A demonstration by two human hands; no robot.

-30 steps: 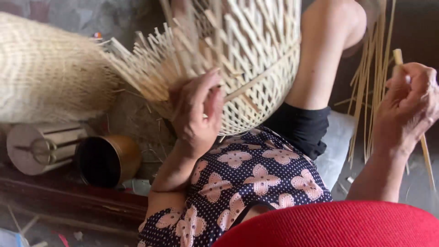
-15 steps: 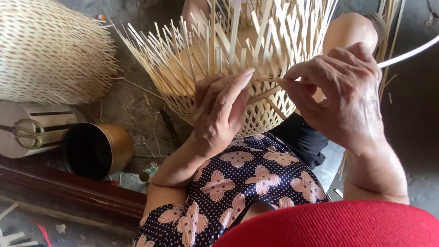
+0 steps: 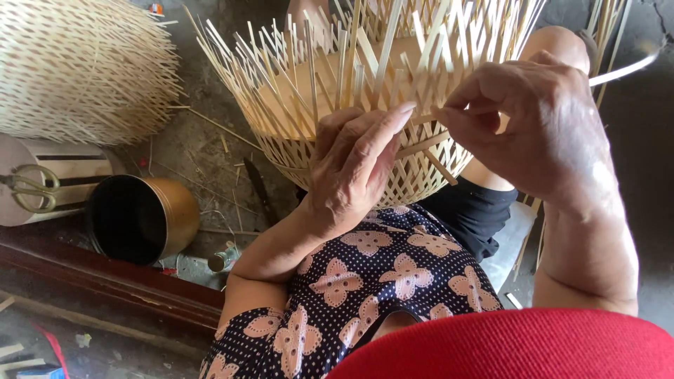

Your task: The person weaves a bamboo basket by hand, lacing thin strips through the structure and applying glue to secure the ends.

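Observation:
A half-woven bamboo basket (image 3: 337, 91) rests on my lap, its loose strips sticking up and outward. My left hand (image 3: 354, 165) lies flat against the basket's woven wall, fingers stretched upward along it. My right hand (image 3: 533, 126) pinches a thin bamboo strip (image 3: 625, 69) at the basket's rim, the strip's free end curving off to the right. The two hands almost meet at the weave.
A finished woven basket (image 3: 77, 67) lies on its side at the upper left. Below it sit a pale cylinder (image 3: 67, 168) with scissors (image 3: 28, 188) on it and a dark-lined brass can (image 3: 140, 217). A knife (image 3: 258, 188) lies on the ground. A wooden beam (image 3: 119, 284) runs along the lower left.
My right hand came in from the far right with a strip and now pinches it at the basket rim. The left hand stayed pressed on the weave. The view has shifted closer.

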